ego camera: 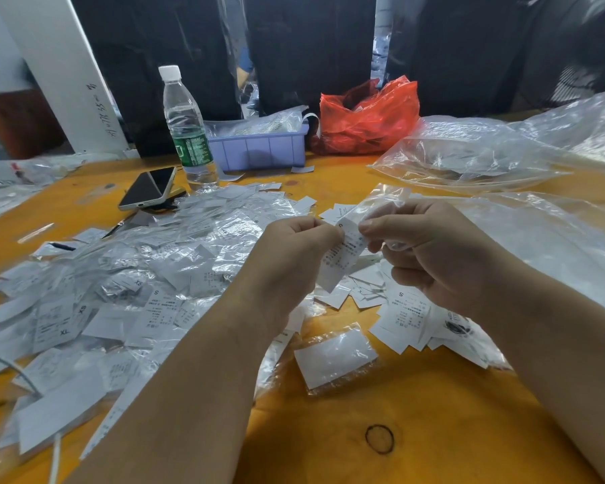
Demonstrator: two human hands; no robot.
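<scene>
Pinching a printed label (pixel 343 255) between them, left hand (pixel 296 246) and right hand (pixel 430 253).

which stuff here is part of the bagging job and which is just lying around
In the job: left hand, right hand, held label, small clear bag, loose labels, bagged labels.
Lying about: water bottle, phone, red bag, black ring.

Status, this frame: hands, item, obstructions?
Left hand and right hand both pinching white printed paper label. Small clear plastic bag at its top. Loose labels beneath, none blocking.
</scene>
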